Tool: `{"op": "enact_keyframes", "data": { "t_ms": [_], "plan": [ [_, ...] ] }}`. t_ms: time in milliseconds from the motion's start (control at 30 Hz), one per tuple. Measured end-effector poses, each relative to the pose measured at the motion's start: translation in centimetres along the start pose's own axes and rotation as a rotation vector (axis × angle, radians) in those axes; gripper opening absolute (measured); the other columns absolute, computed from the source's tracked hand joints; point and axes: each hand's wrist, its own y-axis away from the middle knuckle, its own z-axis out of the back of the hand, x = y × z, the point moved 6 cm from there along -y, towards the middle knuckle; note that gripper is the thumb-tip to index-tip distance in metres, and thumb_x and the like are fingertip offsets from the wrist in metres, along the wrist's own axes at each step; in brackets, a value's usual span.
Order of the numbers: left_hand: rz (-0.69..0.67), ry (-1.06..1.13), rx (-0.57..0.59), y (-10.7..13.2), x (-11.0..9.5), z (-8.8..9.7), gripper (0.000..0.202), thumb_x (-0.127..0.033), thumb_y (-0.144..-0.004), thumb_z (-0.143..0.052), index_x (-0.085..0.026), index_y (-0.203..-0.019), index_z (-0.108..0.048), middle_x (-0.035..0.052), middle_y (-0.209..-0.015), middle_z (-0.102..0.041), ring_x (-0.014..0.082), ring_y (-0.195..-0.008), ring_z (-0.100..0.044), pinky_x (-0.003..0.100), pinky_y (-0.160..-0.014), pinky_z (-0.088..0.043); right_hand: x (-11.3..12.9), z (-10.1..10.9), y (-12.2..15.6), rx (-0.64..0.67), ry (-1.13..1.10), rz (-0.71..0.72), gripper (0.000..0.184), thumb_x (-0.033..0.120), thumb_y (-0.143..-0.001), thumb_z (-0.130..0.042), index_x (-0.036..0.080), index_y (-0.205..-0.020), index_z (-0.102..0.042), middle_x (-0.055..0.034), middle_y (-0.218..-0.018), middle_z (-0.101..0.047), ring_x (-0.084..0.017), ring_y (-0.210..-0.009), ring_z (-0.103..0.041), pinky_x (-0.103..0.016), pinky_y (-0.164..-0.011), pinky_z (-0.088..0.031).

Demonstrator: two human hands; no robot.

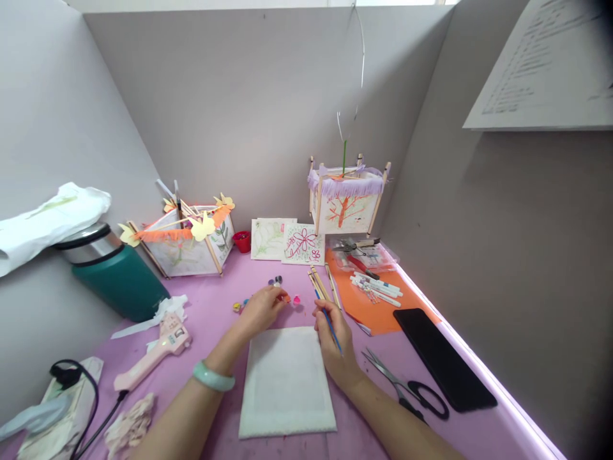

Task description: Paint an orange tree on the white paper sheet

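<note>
"What's in the hands?"

"The right hand (338, 351) holds a thin blue paintbrush (330, 322), its fingers (326, 319) closed around the handle, just above the right edge of a white sheet (286, 383)."

"And the left hand (261, 312)?"

"Its fingers (278, 297) curl down beside some small paint pots (275, 281). Whether they're pinching anything, I can't tell. A pale green bangle (214, 377) circles that wrist."

"Where's the sheet lying?"

"Flat on the lilac desk (211, 322), between both forearms. Past the brush, a bundle of wooden sticks (320, 285) lies at the edge of an orange paper (364, 313) that carries marker pens (376, 287) and a clear plastic bag (364, 254)."

"What's further out?"

"Scissors (407, 393) and a black tablet (443, 358) lie on the right, a pink glue gun (153, 361) on the left, beside a green flask (119, 281). Along the back are two paper lanterns (184, 246) (347, 211) on wooden frames, with two painted cards (272, 237) (302, 244) and a red cup (242, 241) between them."
</note>
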Motion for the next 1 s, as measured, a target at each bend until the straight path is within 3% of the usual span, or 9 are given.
{"op": "enact_keyframes", "data": {
  "t_ms": [100,233,433,533,700,833,1000],
  "plan": [
    [-0.004,-0.012,0.006,-0.4,1.1,-0.8,0.020,-0.031,-0.083,-0.056,-0.018,-0.090,-0.069,0.0067,-0.088,-0.067,0.0191,-0.085,-0.060,0.029,-0.077,-0.044,0.9,-0.1,0.1,0.047,0.011,0.067,0.025,0.032,-0.096,-0.040,0.021,-0.109,-0.058,-0.0043,-0.089,-0.061,-0.015,-0.072,-0.056,-0.028,-0.068,-0.046],
    [0.001,0.002,-0.007,-0.2,0.8,-1.2,0.023,-0.030,-0.083,-0.055,-0.018,-0.099,-0.068,0.0070,-0.095,-0.067,0.0183,-0.087,-0.061,0.029,-0.079,-0.046,1.9,-0.1,-0.2,0.078,0.067,0.168,0.026,0.030,-0.096,-0.040,0.021,-0.099,-0.064,-0.0044,-0.085,-0.062,-0.016,-0.077,-0.057,-0.030,-0.072,-0.046],
    [0.024,0.014,-0.036,-0.2,0.8,-1.3,0.030,-0.026,-0.088,-0.042,-0.019,-0.083,-0.071,0.0057,-0.087,-0.068,0.0178,-0.084,-0.061,0.030,-0.080,-0.045,1.5,0.4,-0.8,0.024,0.077,0.085,0.026,0.032,-0.096,-0.040,0.020,-0.100,-0.062,-0.0055,-0.089,-0.064,-0.016,-0.075,-0.059,-0.029,-0.069,-0.046],
    [0.051,0.036,-0.058,-0.2,1.2,-1.5,0.032,-0.023,-0.089,-0.039,-0.018,-0.092,-0.070,0.0062,-0.090,-0.070,0.0183,-0.088,-0.063,0.031,-0.082,-0.045,1.8,0.1,-1.6,0.046,0.132,0.075,0.026,0.033,-0.096,-0.040,0.019,-0.102,-0.062,-0.0059,-0.088,-0.066,-0.017,-0.073,-0.061,-0.029,-0.068,-0.046],
    [0.088,0.082,-0.089,-0.1,1.9,-1.7,0.030,-0.020,-0.087,-0.040,-0.018,-0.097,-0.068,0.0068,-0.094,-0.072,0.0188,-0.089,-0.065,0.032,-0.083,-0.047,2.9,-1.6,-2.8,0.158,0.213,0.181,0.030,0.030,-0.096,-0.039,0.020,-0.086,-0.065,-0.0064,-0.090,-0.069,-0.017,-0.074,-0.063,-0.029,-0.068,-0.046],
    [0.070,0.131,-0.089,0.2,2.0,-1.5,0.034,-0.012,-0.080,-0.043,-0.017,-0.105,-0.065,0.0053,-0.095,-0.072,0.0171,-0.089,-0.065,0.030,-0.082,-0.049,2.8,-1.5,-2.6,0.077,0.236,0.197,0.027,0.029,-0.096,-0.040,0.020,-0.088,-0.064,-0.0052,-0.085,-0.068,-0.018,-0.075,-0.063,-0.030,-0.071,-0.046],
    [0.041,0.146,-0.090,0.2,1.5,-1.4,0.021,-0.024,-0.084,-0.048,-0.019,-0.087,-0.068,0.0038,-0.084,-0.071,0.0168,-0.080,-0.063,0.029,-0.077,-0.047,2.4,-2.0,-2.1,0.112,0.266,0.262,0.025,0.026,-0.096,-0.039,0.019,-0.094,-0.063,-0.0063,-0.086,-0.069,-0.018,-0.079,-0.064,-0.030,-0.074,-0.046]
  ]
}}
